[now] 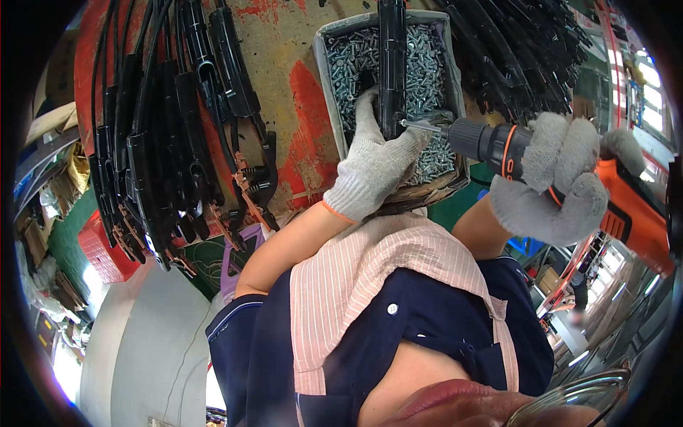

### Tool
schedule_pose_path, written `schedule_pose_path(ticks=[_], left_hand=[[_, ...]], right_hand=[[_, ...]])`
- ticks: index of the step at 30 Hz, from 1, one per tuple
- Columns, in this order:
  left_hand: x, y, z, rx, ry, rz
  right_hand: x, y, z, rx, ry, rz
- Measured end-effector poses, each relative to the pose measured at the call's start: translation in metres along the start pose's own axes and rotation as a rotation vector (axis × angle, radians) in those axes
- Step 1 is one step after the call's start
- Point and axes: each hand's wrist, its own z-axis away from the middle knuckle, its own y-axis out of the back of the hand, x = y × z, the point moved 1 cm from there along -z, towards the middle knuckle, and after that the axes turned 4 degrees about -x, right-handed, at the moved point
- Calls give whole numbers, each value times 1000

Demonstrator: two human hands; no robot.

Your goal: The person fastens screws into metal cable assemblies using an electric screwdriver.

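Worktop (284, 57), left: bundled long black parts (131, 156). Centre: open box (329, 92) of screws (427, 64); over it, black tube (392, 64), lower end grasped by gloved left grip (377, 160). Upper right: heaped black pieces (505, 57). Right: orange-and-black power drill (626, 203), bit (425, 127) at tube's lower end, clasped in gloved right grip (558, 178).

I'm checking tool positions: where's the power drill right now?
In the head view, the power drill is at the right, in the right hand's grip, pointing left toward the black tube.
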Motion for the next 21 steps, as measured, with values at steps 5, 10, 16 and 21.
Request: schedule_pose_path(ticks=[5, 10, 16, 21], left_hand=[[6, -3, 1, 36, -8, -25], [2, 4, -6, 32, -34, -75], [1, 0, 0, 20, -46, -66], [-2, 4, 2, -14, -70, 2]], right_hand=[[8, -18, 8, 200, 147, -162], [17, -28, 6, 216, 59, -88], [13, -36, 5, 213, 60, -37], [10, -35, 2, 231, 219, -19]])
